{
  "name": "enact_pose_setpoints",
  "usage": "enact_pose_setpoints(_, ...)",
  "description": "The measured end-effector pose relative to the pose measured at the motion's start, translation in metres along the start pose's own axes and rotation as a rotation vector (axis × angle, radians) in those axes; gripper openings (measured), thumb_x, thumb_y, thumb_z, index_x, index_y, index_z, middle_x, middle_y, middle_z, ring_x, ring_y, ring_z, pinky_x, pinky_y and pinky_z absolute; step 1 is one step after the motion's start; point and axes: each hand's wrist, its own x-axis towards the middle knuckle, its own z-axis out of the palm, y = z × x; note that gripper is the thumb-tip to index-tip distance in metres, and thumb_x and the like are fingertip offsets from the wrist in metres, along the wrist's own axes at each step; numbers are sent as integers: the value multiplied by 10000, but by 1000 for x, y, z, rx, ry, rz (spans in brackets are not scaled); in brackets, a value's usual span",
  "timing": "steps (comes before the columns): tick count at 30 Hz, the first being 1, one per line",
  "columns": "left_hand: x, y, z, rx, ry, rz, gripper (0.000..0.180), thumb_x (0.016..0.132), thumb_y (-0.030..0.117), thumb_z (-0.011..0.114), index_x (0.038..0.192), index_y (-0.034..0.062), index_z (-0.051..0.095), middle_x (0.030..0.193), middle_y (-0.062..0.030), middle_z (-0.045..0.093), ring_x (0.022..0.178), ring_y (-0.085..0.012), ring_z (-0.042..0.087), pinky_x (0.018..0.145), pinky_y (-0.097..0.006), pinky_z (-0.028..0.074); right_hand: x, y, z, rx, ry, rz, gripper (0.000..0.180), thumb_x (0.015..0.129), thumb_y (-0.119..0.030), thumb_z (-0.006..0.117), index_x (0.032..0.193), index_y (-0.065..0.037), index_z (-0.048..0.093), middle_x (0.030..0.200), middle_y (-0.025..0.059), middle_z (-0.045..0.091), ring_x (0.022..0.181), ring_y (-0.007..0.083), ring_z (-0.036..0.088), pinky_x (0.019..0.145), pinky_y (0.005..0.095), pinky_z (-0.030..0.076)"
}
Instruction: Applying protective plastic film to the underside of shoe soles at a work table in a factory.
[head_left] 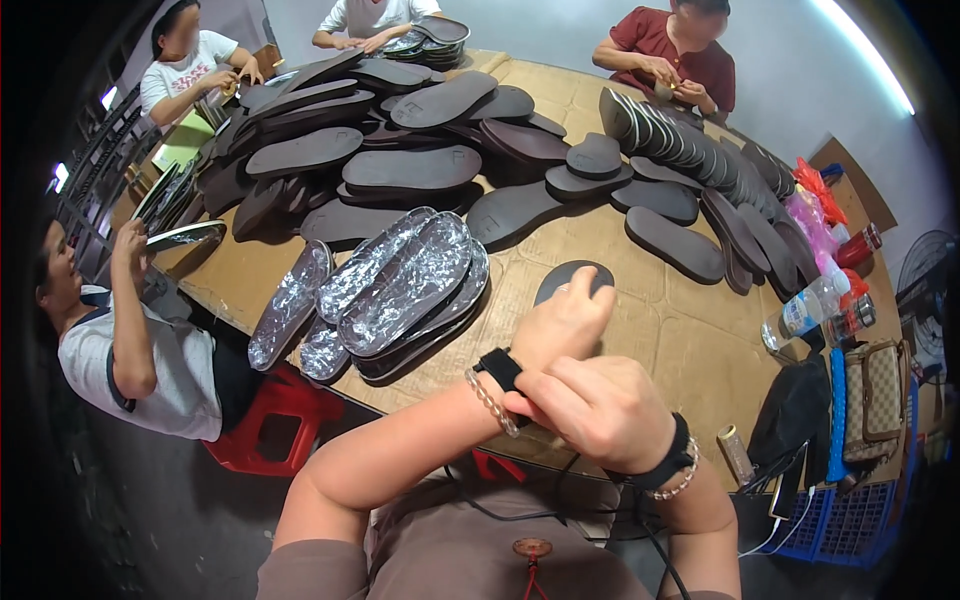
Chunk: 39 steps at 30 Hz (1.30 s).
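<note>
Curls the right hand (612, 412) nearest, fingertips at the left wrist beside a black band (498, 369); cannot tell of anything pinched there. Stretches the left hand (562, 325) farther out, thumb parted from the fingers, over a dark sole (546, 287) lying on the brown surface (540, 400) and partly hidden by that hand; cannot tell a firm grip from mere contact. Has wrapped soles (405, 290) stacked to the left in shiny film, a clear bottle (800, 312) well to the right, near a patterned bag (877, 405). Shows a large heap of soles (410, 168) beyond, a tight row of soles (665, 140) right of it, and people (672, 55) working around the far edge.
</note>
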Motion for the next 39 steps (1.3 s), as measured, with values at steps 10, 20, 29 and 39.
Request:
enact_pose_setpoints(10,-1,-6,-37,-570,259,-71,539,902,-114,599,1416,43,557,1318,-163,613,1075,-255,730,701,-300,618,-1,11,5,117,427,394,292,844,-126,834,1017,-24,622,863,103,620,732,272,646,602,360,518)
enact_pose_setpoints(20,0,8,-47,-959,342,-94,459,1031,-38,540,1481,11,468,1529,-163,475,1257,-264,643,907,-323,639,-27,-3,40,1000,47,679,878,877,-284,837,1490,59,310,1304,227,602,1251,318,623,1026,419,518)
enact_pose_setpoints(29,-3,-3,-36,-191,371,324,496,915,-126,647,1386,15,576,1495,-217,494,1236,-293,658,942,-360,636,-36,-4,49,819,-131,695,656,859,-253,811,1318,92,495,1199,299,660,1101,428,677,962,457,533)
enact_pose_setpoints(39,-4,-1,-40,201,389,126,921,840,586,738,1521,24,476,1489,-267,498,1366,-436,491,1131,-512,404,-42,-5,43,745,-95,602,630,866,-244,798,1362,44,537,1277,278,628,1154,441,641,977,463,526)
